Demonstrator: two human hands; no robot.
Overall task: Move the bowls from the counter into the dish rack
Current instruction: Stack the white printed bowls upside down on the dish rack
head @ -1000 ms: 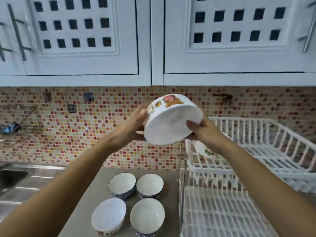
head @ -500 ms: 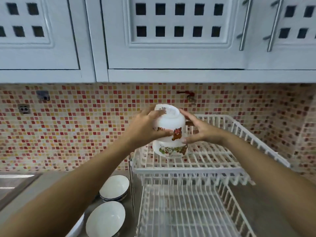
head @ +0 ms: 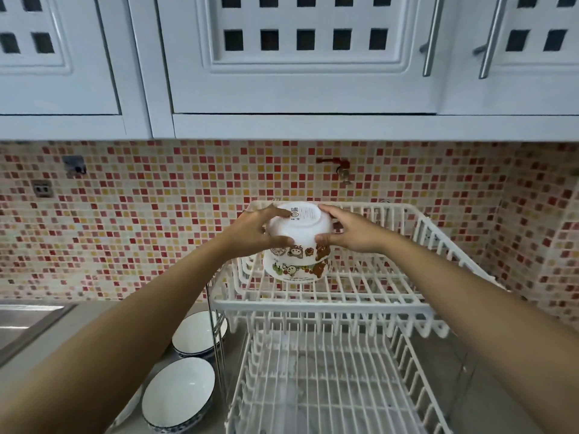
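Note:
A white cartoon bowl is upside down, stacked on a second inverted cartoon bowl in the upper tier of the white dish rack. My left hand grips its left side and my right hand grips its right side. Two blue-rimmed white bowls stand upright on the counter left of the rack, one farther back and one nearer. A further bowl's edge peeks from behind my left forearm.
The rack's lower tier holds nothing. A steel sink lies at the far left. White wall cabinets hang close above the mosaic-tiled wall. A red tap sticks out of the wall behind the rack.
Both hands carried the cartoon bowl rightwards from above the counter, turned it upside down and lowered it onto the bowl in the upper tier. The view swung right.

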